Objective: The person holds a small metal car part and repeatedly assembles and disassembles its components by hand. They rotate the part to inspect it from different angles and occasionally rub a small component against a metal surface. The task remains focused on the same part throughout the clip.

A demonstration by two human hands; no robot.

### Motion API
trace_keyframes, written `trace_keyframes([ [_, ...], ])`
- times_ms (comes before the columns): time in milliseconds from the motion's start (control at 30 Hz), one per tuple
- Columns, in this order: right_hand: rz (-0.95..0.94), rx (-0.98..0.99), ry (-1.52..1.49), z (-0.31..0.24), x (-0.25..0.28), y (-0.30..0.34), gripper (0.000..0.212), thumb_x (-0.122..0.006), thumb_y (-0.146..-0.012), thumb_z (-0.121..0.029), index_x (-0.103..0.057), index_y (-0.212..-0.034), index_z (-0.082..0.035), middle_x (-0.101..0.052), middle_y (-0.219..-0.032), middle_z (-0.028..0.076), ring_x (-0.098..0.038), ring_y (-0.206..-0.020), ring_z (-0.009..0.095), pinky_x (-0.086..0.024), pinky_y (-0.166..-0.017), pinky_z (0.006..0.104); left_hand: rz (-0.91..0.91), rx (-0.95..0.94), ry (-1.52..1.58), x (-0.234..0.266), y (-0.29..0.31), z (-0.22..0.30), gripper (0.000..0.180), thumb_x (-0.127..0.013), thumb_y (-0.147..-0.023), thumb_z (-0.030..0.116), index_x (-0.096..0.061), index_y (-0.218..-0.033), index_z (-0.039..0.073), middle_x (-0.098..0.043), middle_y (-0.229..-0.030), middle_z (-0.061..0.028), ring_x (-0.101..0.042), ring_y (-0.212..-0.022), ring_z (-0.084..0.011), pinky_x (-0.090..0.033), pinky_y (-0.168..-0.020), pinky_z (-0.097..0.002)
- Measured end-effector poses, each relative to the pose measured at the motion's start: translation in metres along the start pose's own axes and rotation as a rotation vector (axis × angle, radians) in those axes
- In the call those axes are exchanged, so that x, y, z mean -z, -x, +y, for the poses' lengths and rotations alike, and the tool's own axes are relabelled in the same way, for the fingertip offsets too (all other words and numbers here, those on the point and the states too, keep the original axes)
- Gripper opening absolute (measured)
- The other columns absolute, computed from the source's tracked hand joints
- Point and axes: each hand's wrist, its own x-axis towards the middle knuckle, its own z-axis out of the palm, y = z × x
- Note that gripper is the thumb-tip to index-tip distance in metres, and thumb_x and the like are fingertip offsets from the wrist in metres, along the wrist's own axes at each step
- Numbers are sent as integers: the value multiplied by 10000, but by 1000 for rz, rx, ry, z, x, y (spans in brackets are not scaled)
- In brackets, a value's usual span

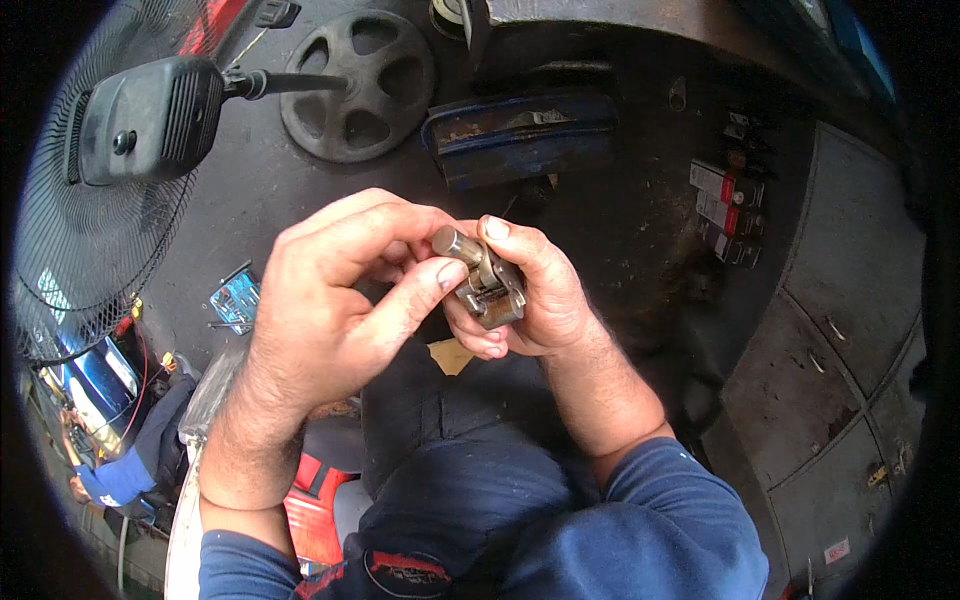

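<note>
- Metal part (487, 283) sits mid-frame, slightly right of centre, held up between both hands above my lap.
- It's a small greyish block with a short cylinder sticking out toward upper left; I can't tell finer detail.
- Right hand (530, 295) is clenched around the block from the right, thumb on top near the cylinder, fingers curled under it.
- Left hand (335, 300) comes in from the lower left; thumb and forefinger pinch the cylinder end, other fingers curled loosely above.
- Both hands touch each other around the part.
- Below the hands: my dark blue trousers and blue sleeves at the bottom of the frame.
- A tan scrap (450, 355) lies just below the hands on the floor.
- Above the hands, upper centre: a blue metal box (520, 135), worn and dirty.
- Left of that, a round fan base (357, 85) with holes, its pole running to the fan (110, 190) in the upper left.
- Small blue case (236, 298) of bits lies left of my left hand, apart from it.
- Right of centre, upper right: a row of small boxes (728, 210) on the dark floor.
- Far right: a grey cabinet (840, 330) with drawers.
- Lower left edge: a person (125, 470) in blue, partly in view.
</note>
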Motion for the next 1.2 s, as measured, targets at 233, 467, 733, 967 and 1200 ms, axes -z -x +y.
trace_keyframes([
  [233,219,69,240,9,-12,7,450,-436,-1017,-455,-564,-1085,-29,-573,-684,87,-488,-453,123,-385,-395,232,-75,-49,-100,2,18,-5,117,-607,-902,25,-505,-946,-12,-567,-929,-89,-581,-878,-147,-483,-805,-270],
  [467,163,130,465,3,-14,3,382,-488,-992,-411,-558,-989,-35,-599,-706,77,-555,-532,118,-449,-479,247,246,90,643,4,3,-12,204,-574,-974,120,-500,-1129,9,-632,-1001,-104,-622,-890,-119,-512,-805,-268],
  [733,258,13,786,20,-40,-8,328,-517,-1010,-349,-579,-943,-33,-566,-635,-3,-539,-540,66,-425,-502,237,362,329,950,-13,-12,-16,659,-225,-1029,572,-514,-1130,-12,-630,-1026,-164,-650,-969,-257,-548,-848,-369],
  [967,208,177,1125,30,-38,-12,368,-430,-1040,-302,-621,-977,6,-584,-669,46,-600,-645,126,-487,-603,304,215,527,996,-14,6,-18,834,-147,-987,665,-598,-818,-15,-647,-745,-137,-652,-718,-210,-548,-772,-330],
  [1200,241,174,920,59,-38,-1,357,-392,-1060,-316,-600,-1050,-26,-568,-668,13,-576,-593,99,-463,-552,279,221,525,885,-15,23,-31,801,-159,-984,673,-513,-655,34,-563,-575,-97,-655,-642,-221,-566,-725,-349],
])
